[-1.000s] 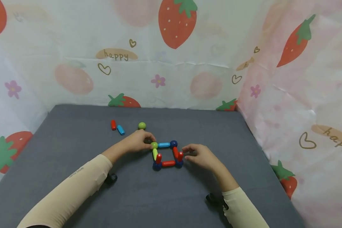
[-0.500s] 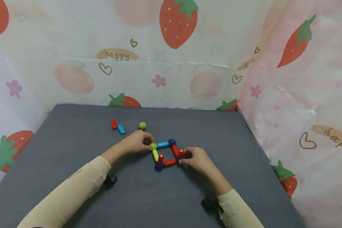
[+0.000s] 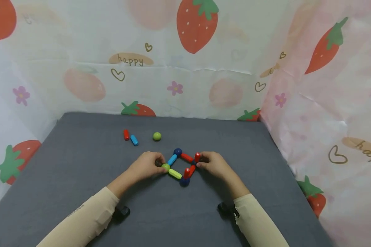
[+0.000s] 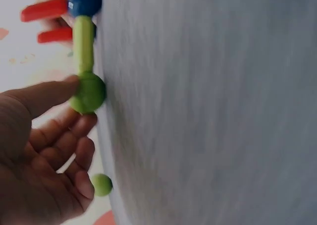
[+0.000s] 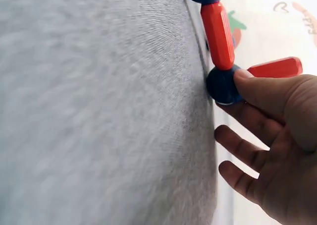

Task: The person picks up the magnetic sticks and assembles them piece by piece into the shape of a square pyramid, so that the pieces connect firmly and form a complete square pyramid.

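Note:
A four-sided frame of magnetic rods and balls lies on the grey table. My left hand pinches its green ball at the left corner between thumb and fingers. With thumb and index finger, my right hand pinches the dark blue ball at the right corner. Other dark blue balls form the back corner and front corner. A light blue rod, a yellow-green rod and two red rods make the sides. Short red rods stand up from the right ball and front ball.
Behind the frame on the grey cloth lie a loose red rod, a light blue rod and a green ball. A strawberry-print curtain rises behind the table and along its sides.
My right hand has taken hold of the right corner ball. The frame has turned counterclockwise: its green corner came toward me, its right corner went away from me. Both hands moved with it.

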Demonstrator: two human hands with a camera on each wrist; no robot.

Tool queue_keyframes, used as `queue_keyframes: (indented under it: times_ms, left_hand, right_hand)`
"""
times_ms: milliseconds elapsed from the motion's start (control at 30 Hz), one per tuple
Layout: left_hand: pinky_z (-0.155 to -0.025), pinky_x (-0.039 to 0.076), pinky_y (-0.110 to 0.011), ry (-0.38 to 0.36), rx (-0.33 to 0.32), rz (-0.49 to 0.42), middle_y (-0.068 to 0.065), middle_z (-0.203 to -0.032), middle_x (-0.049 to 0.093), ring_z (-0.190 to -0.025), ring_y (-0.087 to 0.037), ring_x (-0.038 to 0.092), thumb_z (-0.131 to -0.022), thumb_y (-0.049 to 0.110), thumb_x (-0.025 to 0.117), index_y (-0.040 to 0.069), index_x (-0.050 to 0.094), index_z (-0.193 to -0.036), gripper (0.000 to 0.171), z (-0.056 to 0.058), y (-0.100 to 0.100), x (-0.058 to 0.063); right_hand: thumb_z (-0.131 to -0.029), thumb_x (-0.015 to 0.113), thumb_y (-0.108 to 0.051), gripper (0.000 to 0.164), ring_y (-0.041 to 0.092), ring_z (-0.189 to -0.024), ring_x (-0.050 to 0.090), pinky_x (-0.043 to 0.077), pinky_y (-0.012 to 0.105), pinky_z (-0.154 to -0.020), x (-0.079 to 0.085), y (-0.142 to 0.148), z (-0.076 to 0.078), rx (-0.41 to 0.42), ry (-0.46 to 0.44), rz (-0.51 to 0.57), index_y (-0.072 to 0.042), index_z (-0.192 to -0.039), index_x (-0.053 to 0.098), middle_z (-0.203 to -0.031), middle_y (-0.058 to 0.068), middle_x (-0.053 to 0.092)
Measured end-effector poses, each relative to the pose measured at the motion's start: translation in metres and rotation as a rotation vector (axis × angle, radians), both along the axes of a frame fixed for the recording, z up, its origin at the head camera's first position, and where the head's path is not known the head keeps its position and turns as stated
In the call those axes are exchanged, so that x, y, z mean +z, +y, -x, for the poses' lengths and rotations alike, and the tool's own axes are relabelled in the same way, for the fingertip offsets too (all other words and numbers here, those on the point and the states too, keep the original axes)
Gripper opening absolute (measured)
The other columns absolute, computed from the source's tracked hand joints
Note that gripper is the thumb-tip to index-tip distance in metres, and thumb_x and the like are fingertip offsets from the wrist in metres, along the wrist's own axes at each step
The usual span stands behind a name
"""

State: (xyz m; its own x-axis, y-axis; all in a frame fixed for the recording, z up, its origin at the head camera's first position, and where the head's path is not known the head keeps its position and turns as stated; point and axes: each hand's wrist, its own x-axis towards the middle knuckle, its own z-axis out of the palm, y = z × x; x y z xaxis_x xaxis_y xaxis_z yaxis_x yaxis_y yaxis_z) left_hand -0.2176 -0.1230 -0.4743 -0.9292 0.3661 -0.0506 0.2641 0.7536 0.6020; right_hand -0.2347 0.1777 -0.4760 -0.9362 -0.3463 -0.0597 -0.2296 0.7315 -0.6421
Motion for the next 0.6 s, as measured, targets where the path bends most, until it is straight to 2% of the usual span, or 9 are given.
queue_keyframes:
  times_ms: [167,300,433,600]
  left_hand:
    - [-0.079,0.049,-0.035,0.013,0.034,-0.016,0.010,-0.083,0.068,-0.079,-0.009,0.059,-0.084,0.032,0.086,0.020,0.073,-0.092,0.020,-0.014,0.005,0.001]
    - [-0.075,0.049,-0.033,-0.002,0.052,-0.028,0.011,-0.079,0.067,-0.074,-0.009,0.058,-0.083,0.032,0.087,0.021,0.072,-0.089,0.020,-0.023,0.005,0.001]
    - [-0.069,0.050,-0.030,-0.023,0.065,-0.043,0.010,-0.078,0.066,-0.073,-0.009,0.058,-0.082,0.032,0.088,0.021,0.070,-0.087,0.021,-0.028,0.003,0.000]
    - [-0.067,0.050,-0.029,-0.032,0.059,-0.055,0.010,-0.078,0.066,-0.073,-0.008,0.059,-0.082,0.030,0.088,0.021,0.071,-0.087,0.020,-0.031,0.000,0.000]
  right_hand:
    - [-0.095,0.074,-0.017,0.024,0.022,-0.115,0.066,0.051,0.045,-0.100,0.001,-0.002,0.008,0.015,-0.003,0.035,-0.015,-0.119,0.074,-0.118,0.002,0.074]
    - [-0.096,0.074,-0.017,0.028,0.022,-0.116,0.065,0.050,0.045,-0.102,0.000,-0.006,0.012,0.018,-0.014,0.056,-0.014,-0.123,0.073,-0.121,0.002,0.073]
    - [-0.095,0.075,-0.019,0.029,0.022,-0.115,0.065,0.050,0.044,-0.101,-0.002,-0.010,0.014,0.025,-0.025,0.067,-0.015,-0.124,0.073,-0.120,0.002,0.073]
    - [-0.096,0.074,-0.019,0.029,0.019,-0.112,0.065,0.051,0.043,-0.098,-0.003,-0.013,0.016,0.035,-0.051,0.084,-0.017,-0.125,0.073,-0.118,-0.001,0.073]
